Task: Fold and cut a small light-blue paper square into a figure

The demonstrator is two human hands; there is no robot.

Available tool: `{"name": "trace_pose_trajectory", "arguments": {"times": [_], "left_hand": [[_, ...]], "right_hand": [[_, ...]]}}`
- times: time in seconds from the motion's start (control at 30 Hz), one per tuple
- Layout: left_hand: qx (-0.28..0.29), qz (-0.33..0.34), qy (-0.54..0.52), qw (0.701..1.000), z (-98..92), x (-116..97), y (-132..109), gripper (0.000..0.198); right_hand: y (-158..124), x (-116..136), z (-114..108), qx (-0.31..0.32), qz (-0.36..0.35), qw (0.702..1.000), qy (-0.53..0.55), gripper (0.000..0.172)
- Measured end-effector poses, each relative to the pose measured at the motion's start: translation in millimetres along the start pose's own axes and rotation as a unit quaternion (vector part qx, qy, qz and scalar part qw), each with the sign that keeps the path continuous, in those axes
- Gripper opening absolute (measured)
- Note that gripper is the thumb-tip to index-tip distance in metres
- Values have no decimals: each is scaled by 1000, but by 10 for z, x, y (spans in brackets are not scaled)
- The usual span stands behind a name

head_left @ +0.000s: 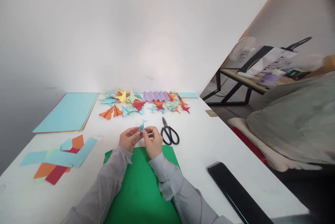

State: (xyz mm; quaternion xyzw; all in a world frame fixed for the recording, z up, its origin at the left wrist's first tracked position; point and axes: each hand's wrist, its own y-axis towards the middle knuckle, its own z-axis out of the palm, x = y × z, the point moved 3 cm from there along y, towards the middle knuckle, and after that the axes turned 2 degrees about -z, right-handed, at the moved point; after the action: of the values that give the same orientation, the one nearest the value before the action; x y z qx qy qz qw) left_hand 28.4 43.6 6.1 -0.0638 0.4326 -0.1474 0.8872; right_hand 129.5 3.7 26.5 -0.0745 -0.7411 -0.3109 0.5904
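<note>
Between my two hands is a small light-blue folded paper figure (141,126), its pointed end sticking up past the fingertips. My left hand (128,138) pinches it from the left. From the right, the thumb and fingers of my right hand (153,141) close on it too. Part of the figure is hidden by the fingers. Both hands are above the far edge of a green sheet (138,185). Just right of my right hand lies a pair of scissors (169,133) with black handles, blades pointing away.
Folded paper figures (122,97) in several colours line the wall, with a pleated purple paper (156,96) among them. At left are stacked sheets (66,112) and loose paper pieces (59,157). A long black object (235,190) lies at right. Beyond the table edge, a person's foot (285,159) shows.
</note>
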Motion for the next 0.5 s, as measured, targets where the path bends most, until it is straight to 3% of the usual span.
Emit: {"name": "trace_pose_trajectory", "arguments": {"times": [0.23,0.5], "left_hand": [[2,6,27,1000,-31,4,21,36],[27,0,64,998,-14,4,22,38]], "right_hand": [[-28,-10,-6,10,-38,999,-34,15],[-9,-25,-44,15,-86,993,-77,10]]}}
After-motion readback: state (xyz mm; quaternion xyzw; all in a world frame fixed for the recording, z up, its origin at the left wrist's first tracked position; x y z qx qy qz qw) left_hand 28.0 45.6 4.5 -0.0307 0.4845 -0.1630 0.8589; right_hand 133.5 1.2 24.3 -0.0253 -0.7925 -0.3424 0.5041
